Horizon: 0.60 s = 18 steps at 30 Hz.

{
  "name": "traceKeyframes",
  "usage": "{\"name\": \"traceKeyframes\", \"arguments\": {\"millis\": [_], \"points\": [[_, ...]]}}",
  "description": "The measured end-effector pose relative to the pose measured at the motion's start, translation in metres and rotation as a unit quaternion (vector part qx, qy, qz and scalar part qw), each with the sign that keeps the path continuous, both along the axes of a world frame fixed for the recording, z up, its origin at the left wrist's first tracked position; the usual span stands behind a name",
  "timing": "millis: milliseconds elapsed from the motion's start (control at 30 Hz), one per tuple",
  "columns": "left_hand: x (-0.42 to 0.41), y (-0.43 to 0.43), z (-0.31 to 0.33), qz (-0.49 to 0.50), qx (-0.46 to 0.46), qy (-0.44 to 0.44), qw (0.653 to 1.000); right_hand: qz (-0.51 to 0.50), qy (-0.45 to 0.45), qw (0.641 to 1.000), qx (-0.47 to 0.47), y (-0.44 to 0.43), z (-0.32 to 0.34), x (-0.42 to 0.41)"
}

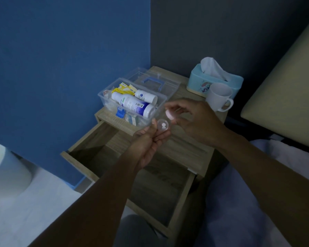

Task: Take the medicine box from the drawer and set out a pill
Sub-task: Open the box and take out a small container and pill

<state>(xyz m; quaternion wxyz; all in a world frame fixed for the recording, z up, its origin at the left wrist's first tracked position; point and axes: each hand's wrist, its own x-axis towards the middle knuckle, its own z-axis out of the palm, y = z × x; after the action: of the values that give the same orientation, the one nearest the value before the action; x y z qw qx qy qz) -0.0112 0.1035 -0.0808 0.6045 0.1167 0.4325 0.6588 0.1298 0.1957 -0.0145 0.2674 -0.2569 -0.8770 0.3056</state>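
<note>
A clear plastic medicine box stands open on the wooden nightstand, its lid with a blue handle folded back. Inside lie white bottles and packets. My left hand holds a small clear round container with white pills in it, above the open drawer. My right hand is just right of it, fingers pinched on a small pink cap-like piece.
A teal tissue box and a white mug stand at the back right of the nightstand top. A blue wall lies to the left. A bed with a pale headboard sits to the right.
</note>
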Motion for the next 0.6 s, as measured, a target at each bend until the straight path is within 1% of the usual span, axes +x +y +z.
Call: {"name": "traceKeyframes", "arguments": {"millis": [100,233,400,500,600], "points": [[-0.004,-0.003,-0.008,-0.012,-0.017,-0.001,1.000,-0.032,0.026,0.999,-0.013,0.006,-0.004,0.008],[-0.004,-0.006,-0.011,-0.026,-0.015,-0.019,0.999,-0.129,0.029,0.991,-0.030,0.010,-0.032,0.023],[-0.003,0.000,-0.015,-0.041,-0.029,-0.014,0.999,-0.211,0.042,0.971,-0.104,0.003,-0.079,0.042],[0.000,0.005,-0.022,-0.069,-0.029,0.052,0.996,-0.250,0.055,0.958,-0.131,-0.002,-0.098,0.052],[0.007,0.011,-0.028,-0.066,-0.045,0.174,0.982,-0.270,0.043,0.955,-0.111,-0.010,-0.110,0.060]]}}
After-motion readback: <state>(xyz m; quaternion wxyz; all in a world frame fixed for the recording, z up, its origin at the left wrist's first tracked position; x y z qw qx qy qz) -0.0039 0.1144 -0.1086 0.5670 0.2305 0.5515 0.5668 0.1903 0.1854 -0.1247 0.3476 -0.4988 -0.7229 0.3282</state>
